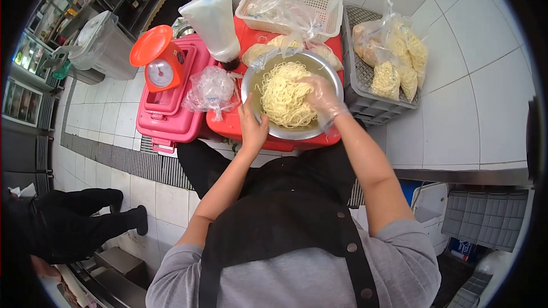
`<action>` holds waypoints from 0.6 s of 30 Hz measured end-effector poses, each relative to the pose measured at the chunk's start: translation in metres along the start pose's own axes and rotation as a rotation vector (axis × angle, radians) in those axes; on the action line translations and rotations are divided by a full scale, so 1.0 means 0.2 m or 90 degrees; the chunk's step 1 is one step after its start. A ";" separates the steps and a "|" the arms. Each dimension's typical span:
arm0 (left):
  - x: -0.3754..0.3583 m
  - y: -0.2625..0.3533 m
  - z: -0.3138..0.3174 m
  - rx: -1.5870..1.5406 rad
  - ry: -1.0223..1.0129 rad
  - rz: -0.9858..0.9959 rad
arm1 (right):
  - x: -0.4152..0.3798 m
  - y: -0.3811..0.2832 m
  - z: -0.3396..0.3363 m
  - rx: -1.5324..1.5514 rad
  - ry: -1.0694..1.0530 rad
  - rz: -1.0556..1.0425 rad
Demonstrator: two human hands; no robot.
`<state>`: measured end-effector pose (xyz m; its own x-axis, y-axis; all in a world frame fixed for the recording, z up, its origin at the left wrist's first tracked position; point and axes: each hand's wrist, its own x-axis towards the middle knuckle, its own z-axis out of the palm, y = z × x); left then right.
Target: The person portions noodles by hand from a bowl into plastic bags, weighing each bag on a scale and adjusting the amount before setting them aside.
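A steel bowl (pixel 331 72) holding a mound of pale noodles (pixel 286 96) stands on a red surface between my knees. My left hand (pixel 253 127) is bare and grips the bowl's near left rim. On the right side of the bowl my right hand (pixel 323 98), in a clear plastic glove, is closed on noodles at the mound's edge; its fingertips are partly hidden among them. Bagged noodles (pixel 325 55) lie just behind the bowl. A crumpled clear plastic bag (pixel 212 90) is left of it.
An orange scale (pixel 161 71) stands on a pink lidded box (pixel 171 115) at left. Behind are a tall white bag (pixel 211 25) and a white basket (pixel 331 10). A grey crate (pixel 371 102) with noodle bags (pixel 399 57) is at right. Another person (pixel 74 217) is at lower left.
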<state>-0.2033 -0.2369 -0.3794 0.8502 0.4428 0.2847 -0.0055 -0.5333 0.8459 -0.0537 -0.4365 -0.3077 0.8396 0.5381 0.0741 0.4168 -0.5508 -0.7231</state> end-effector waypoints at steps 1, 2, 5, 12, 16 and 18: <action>0.00 -0.01 0.00 0.007 0.001 0.015 | 0.01 -0.05 -0.05 0.002 0.026 -0.031; 0.00 -0.03 -0.01 0.015 0.002 0.030 | 0.01 -0.09 -0.11 0.031 0.016 0.039; 0.00 -0.02 -0.01 0.014 0.006 0.035 | 0.03 -0.27 -0.24 0.060 0.053 0.069; 0.00 -0.02 -0.01 0.001 0.002 0.030 | 0.18 -0.23 -0.30 0.062 0.066 -0.082; 0.00 -0.01 -0.01 0.004 0.005 0.043 | 0.15 -0.55 -0.52 0.050 -0.022 -0.021; -0.01 0.01 -0.02 -0.012 -0.016 0.000 | 0.12 -0.65 -0.59 -0.023 0.123 -0.056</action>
<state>-0.2066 -0.2354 -0.3761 0.8633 0.4241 0.2736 -0.0159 -0.5191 0.8546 -0.0462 -0.4268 -0.1304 0.8491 0.4549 0.2686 0.5010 -0.5320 -0.6827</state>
